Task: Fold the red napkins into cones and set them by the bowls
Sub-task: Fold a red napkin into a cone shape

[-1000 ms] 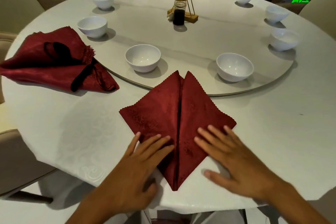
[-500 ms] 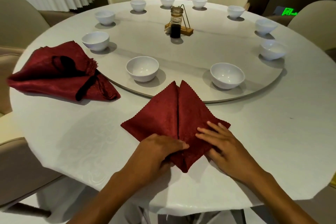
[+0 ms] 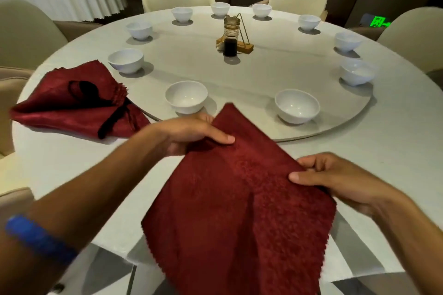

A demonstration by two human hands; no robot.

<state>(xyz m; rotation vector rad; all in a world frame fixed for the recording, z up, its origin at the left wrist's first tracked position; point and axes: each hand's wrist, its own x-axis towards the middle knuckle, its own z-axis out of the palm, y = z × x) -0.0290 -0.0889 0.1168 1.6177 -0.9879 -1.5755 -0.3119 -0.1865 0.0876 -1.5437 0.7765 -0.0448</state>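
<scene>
My left hand point(image 3: 191, 133) and right hand point(image 3: 333, 179) pinch the napkin point(image 3: 239, 199), lifted off the tabletop point(image 3: 395, 151). I'd keep the centre seam aligned while rolling.

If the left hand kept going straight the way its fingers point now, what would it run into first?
The left hand grips the red napkin near its top corner, fingers pointing right and slightly away. Past the cloth, the nearest white bowl on the right looks to be first in that line, though depth is hard to judge.

Dim, warm overhead light casts soft shadows under the bowls point(image 3: 186, 97) toward 5 o'clock. Wide-angle bending curves the bench point(image 3: 395, 151) edges; the blue wristband point(image 3: 38, 238) at 8 o'clock is blurred.
</scene>
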